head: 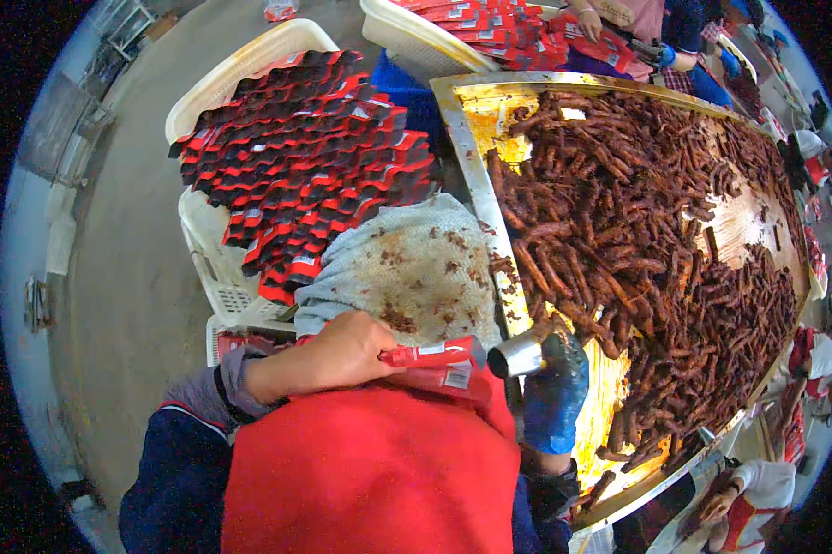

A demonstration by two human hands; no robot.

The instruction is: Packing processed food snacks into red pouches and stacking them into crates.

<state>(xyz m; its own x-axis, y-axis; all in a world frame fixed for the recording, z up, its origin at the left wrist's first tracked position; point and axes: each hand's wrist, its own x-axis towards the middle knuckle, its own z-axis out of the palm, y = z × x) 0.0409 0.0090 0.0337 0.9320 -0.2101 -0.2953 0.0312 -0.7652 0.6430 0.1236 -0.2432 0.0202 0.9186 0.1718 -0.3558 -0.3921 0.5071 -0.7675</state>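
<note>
My bare left hand (360, 346) grips one end of a red plastic food pouch (433, 354) above my lap. My right hand (555, 388), in a blue glove soiled with brown sauce, is closed around a short metal tube (519, 354), whose dark round opening faces the pouch's other end. A gap between tube and pouch is hard to judge. Brown sauced meat pieces (596, 242) lie heaped on the metal-rimmed table (488, 201) at the right. A light, stained cloth (409, 270) is spread just beyond my hands.
Many red and black pouches (305, 166) lie in overlapping rows over white plastic baskets (215, 256) at the left. Another white basket (423, 41) with red pouches stands beyond a blue bin (409, 97). Co-workers (637, 34) are around the table's far and right sides.
</note>
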